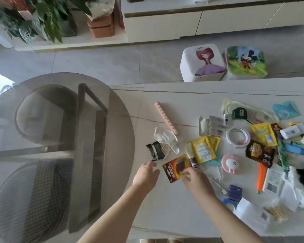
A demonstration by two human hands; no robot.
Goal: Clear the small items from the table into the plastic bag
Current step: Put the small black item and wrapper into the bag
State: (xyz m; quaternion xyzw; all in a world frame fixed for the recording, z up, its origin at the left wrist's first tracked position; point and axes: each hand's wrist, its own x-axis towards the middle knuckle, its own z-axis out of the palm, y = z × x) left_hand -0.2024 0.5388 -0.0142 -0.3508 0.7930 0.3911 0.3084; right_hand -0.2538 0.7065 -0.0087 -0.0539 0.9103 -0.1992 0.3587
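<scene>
Clutter crowded the right of our pale table (pixel 165 207).
Our right hand (pixel 197 179) pinched the red packet (pixel 176 168); our left hand (pixel 146 174) hovered, fingers apart, over bare tabletop beside the glass round table (pixel 60 120).

A round smoked-glass tabletop (pixel 47 137) filled the left side, butted against the pale marble one; through it a dark frame (pixel 89 146) and a woven rattan seat (pixel 30 199) showed. Beyond lay grey floor tiles (pixel 98 64). Two child's stools stood side by side on the floor: a white one with a princess picture (pixel 203 63), and a green one with a cartoon mouse (pixel 246 62). Leafy potted plants (pixel 37 20) crowded the far left corner. An orange-brown box (pixel 101 28) sat near them. A long cream low cabinet (pixel 209 20) ran along the far wall.
</scene>
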